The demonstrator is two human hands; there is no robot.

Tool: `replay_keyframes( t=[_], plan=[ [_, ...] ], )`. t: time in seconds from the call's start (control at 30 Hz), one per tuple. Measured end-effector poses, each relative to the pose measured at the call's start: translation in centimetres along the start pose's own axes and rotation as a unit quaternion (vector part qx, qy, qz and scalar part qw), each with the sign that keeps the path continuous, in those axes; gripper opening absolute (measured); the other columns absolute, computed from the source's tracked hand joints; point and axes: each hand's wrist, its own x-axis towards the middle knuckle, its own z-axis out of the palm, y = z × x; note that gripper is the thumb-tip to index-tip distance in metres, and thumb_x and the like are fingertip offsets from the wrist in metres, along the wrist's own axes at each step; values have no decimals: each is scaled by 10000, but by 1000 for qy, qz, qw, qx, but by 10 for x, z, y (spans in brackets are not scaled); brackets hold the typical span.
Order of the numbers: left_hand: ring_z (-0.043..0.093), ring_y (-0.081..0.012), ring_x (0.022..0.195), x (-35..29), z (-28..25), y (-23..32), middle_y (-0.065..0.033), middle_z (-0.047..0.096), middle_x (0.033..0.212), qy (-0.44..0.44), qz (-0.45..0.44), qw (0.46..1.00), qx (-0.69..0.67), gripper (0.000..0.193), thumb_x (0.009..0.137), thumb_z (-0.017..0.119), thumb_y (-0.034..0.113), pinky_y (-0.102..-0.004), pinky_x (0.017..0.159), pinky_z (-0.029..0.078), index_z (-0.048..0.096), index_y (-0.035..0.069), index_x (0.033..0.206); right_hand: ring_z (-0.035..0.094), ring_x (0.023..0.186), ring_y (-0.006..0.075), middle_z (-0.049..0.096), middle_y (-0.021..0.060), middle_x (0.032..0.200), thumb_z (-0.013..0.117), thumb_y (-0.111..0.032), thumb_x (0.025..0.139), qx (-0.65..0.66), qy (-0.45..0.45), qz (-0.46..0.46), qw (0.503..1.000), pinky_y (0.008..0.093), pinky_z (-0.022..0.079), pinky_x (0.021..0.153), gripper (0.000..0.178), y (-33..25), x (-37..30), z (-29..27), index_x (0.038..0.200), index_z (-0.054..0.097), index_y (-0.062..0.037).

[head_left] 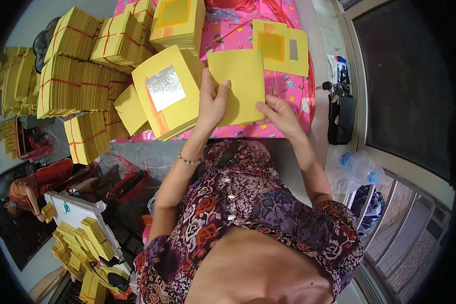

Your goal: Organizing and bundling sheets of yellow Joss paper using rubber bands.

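The yellow paper sheet (pixel 240 83) hides the left hand's (pixel 213 104) palm and the pink cloth (pixel 228 35) beneath.

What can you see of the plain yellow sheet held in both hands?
The plain yellow sheet looks like thin matte paper, roughly square, with no foil patch on the face shown. It is held flat and slightly tilted above the pink patterned cloth. The left hand grips its left edge, thumb over the front; the right hand pinches its lower right corner. The lower left part is hidden behind the left hand. Whether it is one sheet or a few together cannot be told.
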Motion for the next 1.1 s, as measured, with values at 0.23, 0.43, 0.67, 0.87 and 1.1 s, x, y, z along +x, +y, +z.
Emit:
replay_keyframes(
  t=[0.23,0.43,0.67,0.87,1.1],
  plan=[
    [531,-165,1015,-38,14,-36,-136,542,1148,-85,-88,992,28,371,918,493,27,-282,856,442,373,-9,1267,591,717,36,638,-18,862,532,-232,962,57,113,-10,992,197,478,595,225,10,10,-21,1032,610,-33],
    [526,-161,1040,-47,7,-127,-90,557,1117,-58,-173,983,25,318,922,502,30,-298,881,434,411,25,1227,512,631,14,581,-42,769,544,-227,948,29,108,92,989,196,409,501,175,103,14,-34,1013,600,-74],
    [515,-338,1162,-32,-9,-218,-250,530,1232,-24,-147,978,148,516,921,535,174,-401,978,390,324,-49,1335,505,662,57,573,-13,766,539,-196,950,-118,169,-44,978,233,412,576,194,168,68,-35,950,568,-4],
    [544,-406,1088,-21,-13,-236,-295,542,1161,18,-102,929,356,578,869,593,207,-455,916,425,334,-49,1318,555,647,186,585,77,711,602,-269,890,-237,261,18,936,348,437,602,260,176,85,-20,879,555,-13],
    [563,-401,1033,-15,-10,-214,-274,565,1093,28,-171,936,306,482,821,640,171,-468,855,441,422,-25,1203,644,683,262,653,127,748,661,-329,833,-333,332,18,882,386,480,617,320,175,86,-13,896,600,-22]
  ],
)
